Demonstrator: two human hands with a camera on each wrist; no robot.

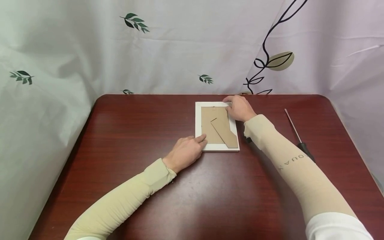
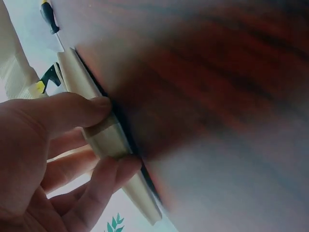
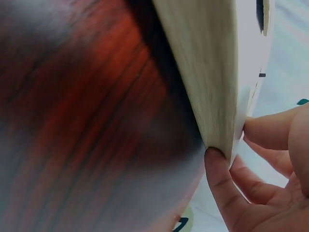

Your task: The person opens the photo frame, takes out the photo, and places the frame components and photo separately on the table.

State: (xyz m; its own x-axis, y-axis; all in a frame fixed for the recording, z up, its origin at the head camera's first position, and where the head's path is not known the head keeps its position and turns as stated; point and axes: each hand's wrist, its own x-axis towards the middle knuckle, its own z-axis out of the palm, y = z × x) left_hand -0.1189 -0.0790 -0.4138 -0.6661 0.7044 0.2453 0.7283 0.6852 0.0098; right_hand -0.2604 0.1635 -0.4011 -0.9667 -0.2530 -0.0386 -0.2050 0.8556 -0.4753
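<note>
A white picture frame (image 1: 198, 120) lies face down on the table in the head view. Its brown backing board (image 1: 207, 128) faces up, with a slanted stand leg (image 1: 228, 137) lying flat against it. My left hand (image 1: 186, 151) holds the frame near its lower left corner; in the left wrist view, thumb and fingertips grip the pale side edge (image 2: 110, 141). At the upper right corner, my right hand (image 1: 241, 108) pinches the frame. The right wrist view shows its thumb and fingers around the corner of the wooden side (image 3: 207, 67).
To the right lies a screwdriver (image 1: 293, 126) with a black handle, partly behind the right forearm. A black and yellow object (image 2: 48, 81) shows beyond the frame in the left wrist view. The dark red table (image 1: 135, 126) ends at a leaf-patterned curtain (image 1: 168, 50).
</note>
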